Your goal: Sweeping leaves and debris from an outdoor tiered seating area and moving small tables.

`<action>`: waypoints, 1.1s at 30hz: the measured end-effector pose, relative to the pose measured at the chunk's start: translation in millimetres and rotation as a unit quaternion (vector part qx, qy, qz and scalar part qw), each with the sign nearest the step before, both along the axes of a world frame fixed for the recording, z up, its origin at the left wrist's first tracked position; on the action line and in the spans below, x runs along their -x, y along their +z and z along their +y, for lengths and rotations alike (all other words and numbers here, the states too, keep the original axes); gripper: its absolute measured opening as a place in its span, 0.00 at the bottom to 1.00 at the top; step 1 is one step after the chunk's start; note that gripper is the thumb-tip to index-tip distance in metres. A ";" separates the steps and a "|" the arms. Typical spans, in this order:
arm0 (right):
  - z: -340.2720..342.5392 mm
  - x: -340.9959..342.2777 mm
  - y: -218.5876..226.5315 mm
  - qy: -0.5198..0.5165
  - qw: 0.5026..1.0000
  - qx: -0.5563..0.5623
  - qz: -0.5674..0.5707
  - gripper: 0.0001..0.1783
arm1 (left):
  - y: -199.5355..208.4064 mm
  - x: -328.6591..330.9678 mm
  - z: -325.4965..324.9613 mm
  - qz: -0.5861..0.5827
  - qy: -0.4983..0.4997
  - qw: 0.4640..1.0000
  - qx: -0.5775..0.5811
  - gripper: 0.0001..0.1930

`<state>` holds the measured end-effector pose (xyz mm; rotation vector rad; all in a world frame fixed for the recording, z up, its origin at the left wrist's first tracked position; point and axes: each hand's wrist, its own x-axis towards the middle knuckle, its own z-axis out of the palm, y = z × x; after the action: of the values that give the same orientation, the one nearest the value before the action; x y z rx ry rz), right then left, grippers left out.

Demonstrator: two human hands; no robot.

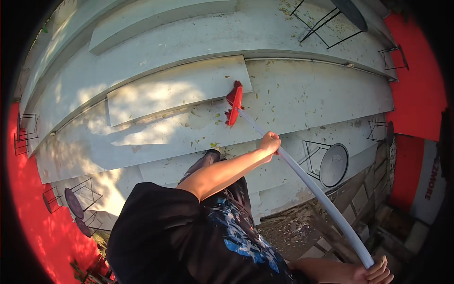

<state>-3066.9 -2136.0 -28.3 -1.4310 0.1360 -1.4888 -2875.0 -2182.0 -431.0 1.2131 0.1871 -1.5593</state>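
My left hand (pixel 270 144) is closed around the pale grey handle (pixel 318 191) of a broom, partway along its length. Closer to me, at the lower right, my right hand (pixel 378 271) wraps the handle's end. The red broom head (pixel 235 106), with dark red bristles, is at the far end. It lies by the edge of a low raised grey block (pixel 156 97), and its bristles overlap that edge. Scattered dry leaves (pixel 214 145) lie on the grey concrete step (pixel 189 137) around the broom head.
Broad curved concrete tiers (pixel 198 35) rise ahead. A round metal table (pixel 334 165) stands at the right, and another dark table (pixel 351 14) at the top right. Small tables (pixel 74 202) are at the left. Red walls (pixel 416 80) flank the steps. Rubble (pixel 293 232) lies below me.
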 end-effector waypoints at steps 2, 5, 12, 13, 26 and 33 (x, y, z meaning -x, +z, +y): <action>19.0 3.3 30.0 0.001 1.000 0.011 -0.027 0.17 | 39.2 20.3 -0.8 0.012 -0.050 0.998 0.028 0.13; 15.4 18.0 21.9 -0.031 0.997 -0.035 -0.068 0.18 | 58.0 -17.4 3.3 -0.028 -0.022 0.998 0.055 0.14; -20.6 -64.9 -125.5 -0.302 0.923 -0.215 -0.098 0.15 | -58.9 -163.0 -44.0 -0.303 -0.054 0.942 -0.130 0.09; -20.4 -61.3 -124.7 -0.308 0.922 -0.215 -0.101 0.15 | -69.8 -156.1 -45.0 -0.266 -0.089 0.952 -0.122 0.09; 47.8 40.9 -13.7 -0.128 0.982 -0.068 -0.119 0.19 | 40.9 -21.8 46.6 -0.104 -0.054 0.992 0.035 0.08; -11.8 -84.4 -154.6 -0.134 0.941 -0.287 -0.119 0.20 | -76.4 -220.8 102.3 -0.255 0.141 0.950 -0.108 0.11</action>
<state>-2982.4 -2147.8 -182.9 -0.7777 0.5840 -1.6504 -2654.2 -2079.8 -507.4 1.6443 0.1843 -0.9569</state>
